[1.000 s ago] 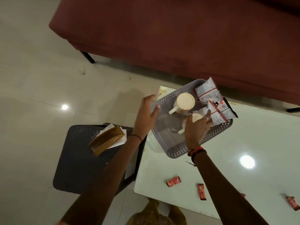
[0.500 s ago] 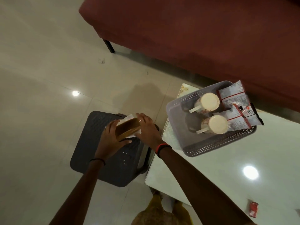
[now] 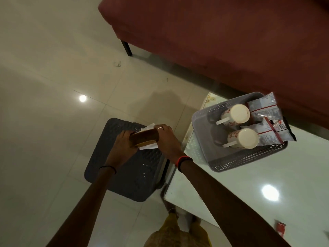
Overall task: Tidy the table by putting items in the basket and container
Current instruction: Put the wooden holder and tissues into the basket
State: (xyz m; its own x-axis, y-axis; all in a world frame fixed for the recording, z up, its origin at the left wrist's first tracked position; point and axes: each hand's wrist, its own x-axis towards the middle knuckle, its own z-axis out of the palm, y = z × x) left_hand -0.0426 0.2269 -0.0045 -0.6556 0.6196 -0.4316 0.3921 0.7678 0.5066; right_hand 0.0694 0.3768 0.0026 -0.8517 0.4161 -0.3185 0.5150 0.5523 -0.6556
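Observation:
A brown container (image 3: 144, 138) with white paper under it sits on a dark stool (image 3: 128, 172) left of the table. My left hand (image 3: 123, 146) grips its left end and my right hand (image 3: 168, 139) grips its right end. On the white table (image 3: 267, 193) stands a grey perforated basket (image 3: 204, 122). Two white mugs (image 3: 235, 115) (image 3: 243, 139) with red flowers lie in it, beside grey snack packets (image 3: 267, 114). A small red sachet (image 3: 281, 228) lies near the table's front right.
A dark red sofa (image 3: 222, 41) fills the far side, with a black leg (image 3: 127, 49) on the pale tiled floor (image 3: 53, 86). My yellow-clad legs (image 3: 174, 234) show below, between stool and table.
Both hands left the basket and swung left to the stool, where they closed on the brown container. The view shifted left, so most sachets on the table dropped out of sight.

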